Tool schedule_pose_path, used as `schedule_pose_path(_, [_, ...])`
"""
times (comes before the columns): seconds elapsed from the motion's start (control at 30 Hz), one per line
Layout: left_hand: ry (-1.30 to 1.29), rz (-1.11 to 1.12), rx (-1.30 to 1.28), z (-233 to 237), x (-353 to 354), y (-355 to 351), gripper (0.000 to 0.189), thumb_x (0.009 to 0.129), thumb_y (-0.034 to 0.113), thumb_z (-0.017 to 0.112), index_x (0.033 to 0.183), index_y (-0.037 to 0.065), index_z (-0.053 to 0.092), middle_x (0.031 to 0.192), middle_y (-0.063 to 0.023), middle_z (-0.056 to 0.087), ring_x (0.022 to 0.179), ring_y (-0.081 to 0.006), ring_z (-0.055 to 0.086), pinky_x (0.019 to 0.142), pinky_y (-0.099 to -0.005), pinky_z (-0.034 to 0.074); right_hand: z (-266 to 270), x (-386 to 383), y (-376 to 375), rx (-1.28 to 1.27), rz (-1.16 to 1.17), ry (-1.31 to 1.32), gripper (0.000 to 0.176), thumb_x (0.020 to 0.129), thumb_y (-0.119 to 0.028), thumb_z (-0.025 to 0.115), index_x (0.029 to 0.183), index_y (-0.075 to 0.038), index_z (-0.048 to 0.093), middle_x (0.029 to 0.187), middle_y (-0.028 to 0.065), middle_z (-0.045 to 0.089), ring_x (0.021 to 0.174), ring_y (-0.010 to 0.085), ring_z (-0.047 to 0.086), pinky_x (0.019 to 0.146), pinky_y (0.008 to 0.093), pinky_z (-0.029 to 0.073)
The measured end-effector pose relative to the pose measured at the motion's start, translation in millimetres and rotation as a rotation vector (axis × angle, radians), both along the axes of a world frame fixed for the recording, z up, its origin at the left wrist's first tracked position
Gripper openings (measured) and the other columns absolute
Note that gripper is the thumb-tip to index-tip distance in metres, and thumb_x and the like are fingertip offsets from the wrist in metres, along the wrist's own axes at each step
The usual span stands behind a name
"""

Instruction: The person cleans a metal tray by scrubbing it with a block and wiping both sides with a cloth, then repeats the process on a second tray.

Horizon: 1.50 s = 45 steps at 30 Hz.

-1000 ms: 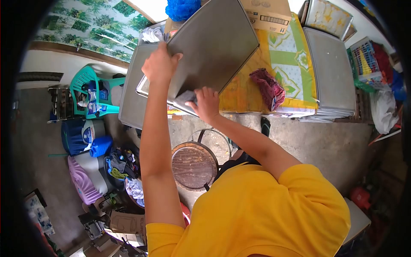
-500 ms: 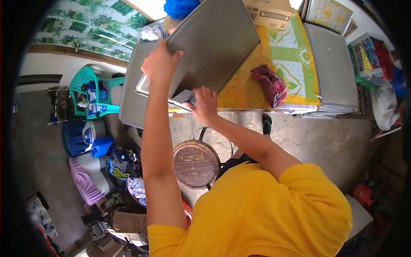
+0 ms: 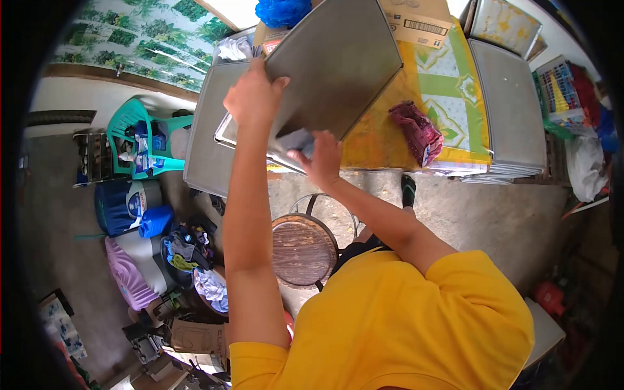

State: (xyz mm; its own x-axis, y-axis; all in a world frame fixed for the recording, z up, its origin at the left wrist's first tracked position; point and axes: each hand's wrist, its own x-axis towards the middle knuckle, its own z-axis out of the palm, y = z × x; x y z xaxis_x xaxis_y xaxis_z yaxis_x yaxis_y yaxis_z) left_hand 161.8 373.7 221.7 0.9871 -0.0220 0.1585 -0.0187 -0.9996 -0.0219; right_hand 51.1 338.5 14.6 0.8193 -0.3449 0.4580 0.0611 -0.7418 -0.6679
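Note:
A large grey metal tray (image 3: 338,71) is tilted up over the table, its rim facing me. My left hand (image 3: 253,97) is closed around the tray's left edge, thumb on the inner face. Low on that face, near the bottom rim, my right hand (image 3: 324,161) pinches a small grey pad (image 3: 296,140) against the metal. Under the tray at left lies another flat grey tray (image 3: 207,146). To the right, a crumpled maroon cloth (image 3: 419,135) rests on the yellow patterned tablecloth (image 3: 370,144).
More grey trays (image 3: 507,107) are stacked at the table's right end. Behind stand a cardboard box (image 3: 419,23) and a blue plastic bag (image 3: 283,12). A round wooden stool (image 3: 303,251) is just before me. At left stands a green plastic chair (image 3: 127,123).
My right hand and the grey pad have slid slightly up and right along the tray's face. The left hand keeps its hold on the edge. The whole view has shifted a little.

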Motion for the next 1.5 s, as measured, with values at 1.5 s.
schedule_pose_path(1.5, [0.005, 0.070, 0.050, -3.8, 5.9, -0.2, 0.051, 0.072, 0.050, 0.074, 0.110, 0.019, 0.060, 0.095, -0.0078, 0.071, 0.092, -0.0300, 0.068, 0.073, -0.0439, 0.052, -65.8, -6.2, -49.2, -0.051, -0.034, 0.089, 0.059, 0.073, -0.056, 0.069, 0.108, -0.010, 0.054, 0.099, 0.0084, 0.054, 0.094, 0.0270, 0.051, 0.078, 0.0411, 0.035])
